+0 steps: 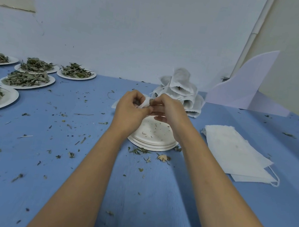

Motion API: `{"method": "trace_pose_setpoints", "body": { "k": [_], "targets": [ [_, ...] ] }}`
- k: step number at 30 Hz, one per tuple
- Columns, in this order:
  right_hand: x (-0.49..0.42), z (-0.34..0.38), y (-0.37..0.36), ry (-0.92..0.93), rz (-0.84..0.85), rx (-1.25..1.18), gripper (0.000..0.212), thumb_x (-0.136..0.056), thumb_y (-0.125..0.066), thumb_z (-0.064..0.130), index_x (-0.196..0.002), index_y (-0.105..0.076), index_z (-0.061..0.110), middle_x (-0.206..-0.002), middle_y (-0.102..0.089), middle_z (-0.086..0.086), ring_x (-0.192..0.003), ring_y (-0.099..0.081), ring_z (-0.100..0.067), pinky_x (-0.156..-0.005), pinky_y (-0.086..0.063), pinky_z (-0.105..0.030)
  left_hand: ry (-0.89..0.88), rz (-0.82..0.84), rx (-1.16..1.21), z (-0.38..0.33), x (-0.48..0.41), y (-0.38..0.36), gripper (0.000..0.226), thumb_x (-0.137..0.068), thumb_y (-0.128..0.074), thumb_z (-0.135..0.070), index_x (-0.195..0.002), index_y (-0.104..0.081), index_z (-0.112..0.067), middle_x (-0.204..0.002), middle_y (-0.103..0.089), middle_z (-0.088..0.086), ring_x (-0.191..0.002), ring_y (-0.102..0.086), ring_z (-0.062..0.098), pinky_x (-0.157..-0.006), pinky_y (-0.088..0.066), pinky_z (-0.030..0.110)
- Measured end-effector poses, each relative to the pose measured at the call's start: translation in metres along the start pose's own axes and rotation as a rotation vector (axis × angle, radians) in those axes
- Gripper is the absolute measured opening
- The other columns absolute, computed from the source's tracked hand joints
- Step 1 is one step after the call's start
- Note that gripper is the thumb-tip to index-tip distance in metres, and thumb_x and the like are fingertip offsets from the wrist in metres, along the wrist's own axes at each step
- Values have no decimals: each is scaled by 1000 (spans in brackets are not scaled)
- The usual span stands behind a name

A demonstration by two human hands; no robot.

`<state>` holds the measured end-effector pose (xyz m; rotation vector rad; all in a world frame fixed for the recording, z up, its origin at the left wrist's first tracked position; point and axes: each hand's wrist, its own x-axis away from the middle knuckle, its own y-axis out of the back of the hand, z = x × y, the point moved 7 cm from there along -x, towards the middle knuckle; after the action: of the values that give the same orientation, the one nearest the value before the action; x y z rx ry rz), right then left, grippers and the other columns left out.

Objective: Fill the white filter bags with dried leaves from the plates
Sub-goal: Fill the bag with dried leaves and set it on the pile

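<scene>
Both hands meet above a stack of white paper plates [151, 142] near the table's middle. My left hand [131, 109] and my right hand [168, 112] pinch one small white filter bag [146, 103] between them, with dark leaf bits showing at its top. The top plate holds only crumbs. A pile of filled filter bags [182, 89] rises just behind my hands. Flat white filter bags [235, 152] lie stacked to the right. Several plates of dried leaves [27, 79] stand at the left.
Loose leaf crumbs are scattered over the blue table [61, 158]. A white curved board [245, 84] leans at the back right by the wall. The nearest leaf plate [10, 97] sits at the left edge of view.
</scene>
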<state>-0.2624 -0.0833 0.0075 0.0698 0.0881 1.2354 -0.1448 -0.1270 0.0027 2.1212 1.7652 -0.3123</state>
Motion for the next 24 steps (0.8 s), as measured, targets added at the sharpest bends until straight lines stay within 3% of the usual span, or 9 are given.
{"method": "trace_pose_setpoints", "body": {
  "k": [5, 9, 13, 16, 19, 21, 24],
  "targets": [
    [-2, -3, -3, 22, -1, -28, 23, -85, -50, 11, -74, -70, 9, -76, -71, -1, -66, -58, -12, -59, -50, -20, 26, -43, 56, 5, 2, 5, 31, -78, -67, 2, -67, -47, -18, -66, -53, -6, -62, -50, 8, -57, -42, 15],
    [-1, 7, 9, 130, -141, -130, 16, -84, -56, 4, -78, -70, 9, -82, -68, -4, -60, -64, -12, -53, -51, -20, 26, -81, 77, 6, 0, 9, 32, -79, -61, 7, -66, -44, -18, -64, -46, -7, -58, -43, 6, -52, -37, 15],
    [2, 12, 9, 259, -165, 254, 17, -83, -66, 12, -99, -69, 17, -90, -65, -1, -70, -66, -17, -61, -57, -30, 14, -37, 118, 4, 0, 8, 32, -77, -62, 9, -66, -46, -16, -61, -47, -8, -52, -46, 0, -50, -38, 12],
    [6, 17, 5, 348, -229, 438, 11, -83, -67, 14, -93, -72, 14, -79, -67, 0, -75, -67, -21, -73, -56, -39, 2, -14, 104, 2, 3, 3, 32, -77, -62, 9, -65, -46, -16, -59, -48, -8, -52, -47, 0, -48, -38, 11],
    [9, 23, 1, 423, -278, 489, 4, -78, -66, 13, -78, -68, 17, -66, -62, 4, -61, -55, -5, -59, -44, -22, 9, -157, 44, 6, 2, 13, 35, -77, -62, 6, -62, -41, -18, -59, -43, -6, -54, -37, 7, -47, -32, 14],
    [12, 24, -7, 449, -241, 487, 11, -76, -68, 17, -68, -61, 20, -59, -56, 8, -53, -47, -2, -50, -35, -12, 12, -264, -2, 6, 3, 21, 37, -75, -58, 8, -60, -38, -19, -59, -40, -6, -54, -33, 8, -45, -28, 14],
    [15, 22, -18, 446, -123, 458, 18, -73, -69, 15, -62, -56, 21, -52, -48, 11, -49, -43, 0, -48, -34, -10, 6, -355, -27, 2, 7, 28, 35, -70, -51, 12, -61, -35, -18, -61, -37, -6, -55, -29, 7, -44, -26, 15]
  ]
}}
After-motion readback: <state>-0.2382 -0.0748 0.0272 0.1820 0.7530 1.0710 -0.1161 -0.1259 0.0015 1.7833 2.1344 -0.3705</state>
